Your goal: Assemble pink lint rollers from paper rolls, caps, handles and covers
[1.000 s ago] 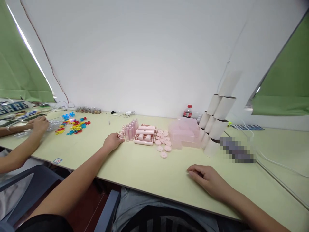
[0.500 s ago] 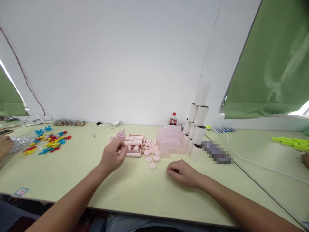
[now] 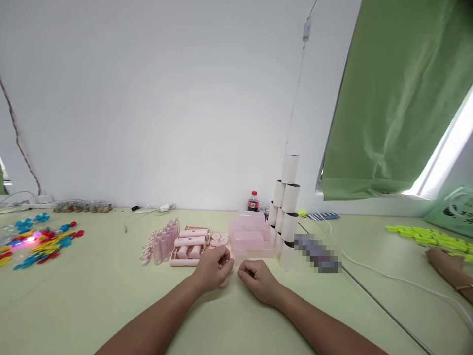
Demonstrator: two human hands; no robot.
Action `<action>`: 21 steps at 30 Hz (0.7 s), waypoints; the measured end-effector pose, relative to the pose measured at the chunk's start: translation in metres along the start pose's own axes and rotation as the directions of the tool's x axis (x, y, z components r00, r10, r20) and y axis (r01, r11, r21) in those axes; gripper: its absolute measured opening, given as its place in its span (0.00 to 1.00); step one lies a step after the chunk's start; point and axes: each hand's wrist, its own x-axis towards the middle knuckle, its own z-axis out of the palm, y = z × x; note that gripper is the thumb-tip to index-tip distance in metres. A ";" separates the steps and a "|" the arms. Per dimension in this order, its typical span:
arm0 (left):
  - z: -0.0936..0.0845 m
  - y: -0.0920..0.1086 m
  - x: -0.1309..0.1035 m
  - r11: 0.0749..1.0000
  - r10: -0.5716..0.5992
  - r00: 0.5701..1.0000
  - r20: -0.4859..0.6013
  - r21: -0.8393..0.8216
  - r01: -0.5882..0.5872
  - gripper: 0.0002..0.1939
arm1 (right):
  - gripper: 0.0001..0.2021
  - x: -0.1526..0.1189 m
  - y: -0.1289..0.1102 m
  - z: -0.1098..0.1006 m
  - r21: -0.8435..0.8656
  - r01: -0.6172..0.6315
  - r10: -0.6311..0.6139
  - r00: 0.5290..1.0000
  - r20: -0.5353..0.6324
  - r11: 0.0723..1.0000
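- Lying just left of the boxes [image 3: 249,241], the discs [image 3: 218,239] are partly covered by the left hand [image 3: 213,270].
- That hand's grip is curled, thumb near the fingers; I cannot tell whether it is clamped on anything.
- In front of the boxes is the right hand [image 3: 259,281], over the table [image 3: 236,328], grip loosely curled; whether its fingertips meet or enclose something is hidden.
- A bump from the right hand could topple the tower [image 3: 290,201] just right of the boxes, since its pieces look light and merely stacked.
- A careless left-hand sweep might scatter the discs or tip the slim, upright tubes [image 3: 166,241] farther left of the boxes.
- Frames [image 3: 190,241], left of the boxes, would obstruct reaching those tubes.
- Behind the boxes: a bottle [image 3: 253,202].
- Well right of the boxes: a cable [image 3: 391,281] and another person's hand [image 3: 445,264].
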 end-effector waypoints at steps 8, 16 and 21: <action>0.004 -0.003 -0.002 1.000 -0.005 0.998 0.058 0.011 0.004 0.08 | 0.11 0.003 0.004 0.002 -0.003 -0.017 0.017 0.999 -0.034 1.000; 0.004 -0.004 -0.004 0.997 0.059 0.997 0.046 0.044 -0.061 0.09 | 0.12 0.003 -0.021 -0.015 -0.280 0.213 -0.283 0.929 -0.237 0.936; 0.003 -0.003 -0.004 0.999 0.036 0.998 0.045 0.024 -0.037 0.09 | 0.07 0.048 -0.062 -0.109 -0.469 0.078 -0.412 0.619 -0.669 0.880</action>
